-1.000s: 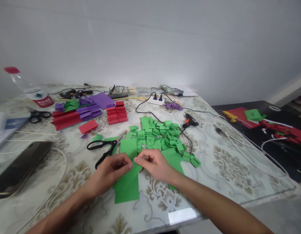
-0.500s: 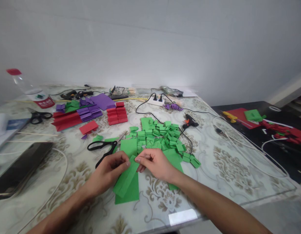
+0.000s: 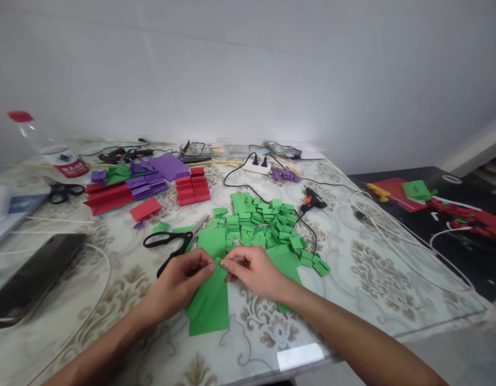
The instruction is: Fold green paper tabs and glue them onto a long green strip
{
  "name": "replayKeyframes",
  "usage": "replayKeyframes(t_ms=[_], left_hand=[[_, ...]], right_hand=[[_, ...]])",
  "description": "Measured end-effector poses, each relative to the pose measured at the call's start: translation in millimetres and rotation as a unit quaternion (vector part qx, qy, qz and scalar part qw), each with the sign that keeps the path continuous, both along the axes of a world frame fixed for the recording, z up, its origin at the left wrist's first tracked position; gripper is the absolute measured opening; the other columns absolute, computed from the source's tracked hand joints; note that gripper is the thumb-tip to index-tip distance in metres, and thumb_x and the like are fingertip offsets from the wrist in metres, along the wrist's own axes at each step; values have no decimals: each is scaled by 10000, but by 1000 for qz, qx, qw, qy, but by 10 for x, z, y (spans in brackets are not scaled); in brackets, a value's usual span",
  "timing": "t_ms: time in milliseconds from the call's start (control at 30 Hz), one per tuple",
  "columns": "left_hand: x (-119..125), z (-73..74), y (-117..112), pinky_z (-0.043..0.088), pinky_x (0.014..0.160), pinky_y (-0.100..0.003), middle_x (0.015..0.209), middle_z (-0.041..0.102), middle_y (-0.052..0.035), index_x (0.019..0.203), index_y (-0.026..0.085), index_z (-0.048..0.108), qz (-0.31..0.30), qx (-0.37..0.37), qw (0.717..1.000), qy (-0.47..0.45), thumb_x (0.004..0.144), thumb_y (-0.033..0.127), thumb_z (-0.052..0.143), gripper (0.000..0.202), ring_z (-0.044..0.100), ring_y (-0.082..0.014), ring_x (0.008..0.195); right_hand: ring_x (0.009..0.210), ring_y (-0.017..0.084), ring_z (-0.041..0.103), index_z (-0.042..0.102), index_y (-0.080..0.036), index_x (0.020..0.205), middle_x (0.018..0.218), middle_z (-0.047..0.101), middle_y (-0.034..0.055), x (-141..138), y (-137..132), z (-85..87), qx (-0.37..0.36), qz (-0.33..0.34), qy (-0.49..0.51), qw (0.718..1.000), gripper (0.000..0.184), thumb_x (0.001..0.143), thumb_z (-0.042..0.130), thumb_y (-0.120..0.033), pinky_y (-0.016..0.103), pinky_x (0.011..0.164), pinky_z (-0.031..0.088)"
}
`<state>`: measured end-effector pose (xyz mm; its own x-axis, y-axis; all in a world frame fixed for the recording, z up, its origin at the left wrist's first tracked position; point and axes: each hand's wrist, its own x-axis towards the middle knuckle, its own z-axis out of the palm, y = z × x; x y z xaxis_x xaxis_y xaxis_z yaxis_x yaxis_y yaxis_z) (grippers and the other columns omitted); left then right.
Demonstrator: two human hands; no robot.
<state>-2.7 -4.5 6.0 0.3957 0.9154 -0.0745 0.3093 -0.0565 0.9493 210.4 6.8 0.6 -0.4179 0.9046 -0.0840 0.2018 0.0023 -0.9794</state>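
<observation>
While a second ago a narrow flap of the creased green paper (image 3: 204, 300) showed under the right fingertips, its long folds now slope down toward the lower left, over a flat green sheet (image 3: 216, 321). The left hand (image 3: 186, 279) pinches its upper end between thumb and forefinger; the right hand (image 3: 252, 271) has thumb and forefinger pressed together on its top corner. Everything else lies as it did. The table (image 3: 332, 327) wears a clear, shiny cover over a scrolling floral pattern. A dark phone (image 3: 39, 273) rests to the left. Beyond the hands come black-handled scissors (image 3: 175, 251), heaped green pieces (image 3: 256, 220), a glue gun (image 3: 313, 200), a white power strip (image 3: 256, 167), then a plain pale wall (image 3: 248, 69).
</observation>
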Motion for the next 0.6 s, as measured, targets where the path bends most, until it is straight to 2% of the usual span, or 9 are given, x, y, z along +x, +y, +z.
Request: replayKeyframes(t_ms=[67, 133, 200, 267, 333, 400, 600], left_hand=[[2, -1, 2, 380, 597, -242, 708, 536, 20, 842, 166, 625, 3, 3, 1000, 9, 954, 440, 582, 299, 474, -137, 662], [3, -7, 5, 377, 589, -238, 700, 524, 23, 828, 169, 618, 7, 10, 1000, 17, 955, 436, 581, 298, 468, -135, 655], [5, -17, 9, 378, 581, -236, 697, 525, 22, 823, 173, 618, 10, 14, 1000, 22, 955, 434, 579, 295, 469, -136, 650], [5, -25, 11, 380, 572, -234, 691, 529, 22, 824, 176, 621, 11, 16, 999, 27, 955, 432, 581, 291, 474, -137, 644], [7, -26, 10, 385, 569, -231, 687, 535, 22, 817, 179, 621, 11, 23, 999, 31, 956, 427, 582, 286, 479, -138, 643], [9, -18, 7, 388, 565, -229, 682, 540, 21, 808, 181, 622, 11, 32, 999, 34, 956, 419, 583, 283, 481, -137, 640], [16, 10, -10, 390, 557, -226, 680, 564, 17, 810, 179, 636, 11, 46, 998, 48, 951, 412, 584, 277, 497, -136, 634]], right_hand=[[713, 184, 715, 730, -177, 881, 789, 765, 49, 44, 38, 18, 75, -15, -60, 995, 257, 961, 635, -402, 279, 664, 527], [815, 196, 716, 721, -190, 977, 905, 776, 57, 114, 98, 36, 169, -47, -145, 974, 156, 979, 620, -308, 303, 763, 537], [991, 253, 671, 709, -180, 1055, 1028, 741, 100, 201, 169, 43, 265, -98, -285, 916, 138, 958, 611, -177, 372, 895, 519], [1092, 303, 596, 706, -151, 1099, 1111, 686, 148, 290, 234, 45, 325, -116, -405, 847, 247, 928, 553, -61, 422, 963, 485], [1110, 337, 546, 705, -123, 1129, 1180, 628, 193, 367, 284, 53, 339, -143, -485, 793, 313, 899, 521, -16, 449, 958, 466], [1119, 366, 513, 698, -115, 1154, 1218, 596, 213, 427, 321, 77, 335, -175, -525, 763, 333, 884, 528, -19, 474, 932, 454], [1131, 383, 467, 700, -150, 1138, 1237, 584, 192, 546, 405, 170, 330, -249, -534, 738, 294, 878, 581, -81, 503, 910, 418]])
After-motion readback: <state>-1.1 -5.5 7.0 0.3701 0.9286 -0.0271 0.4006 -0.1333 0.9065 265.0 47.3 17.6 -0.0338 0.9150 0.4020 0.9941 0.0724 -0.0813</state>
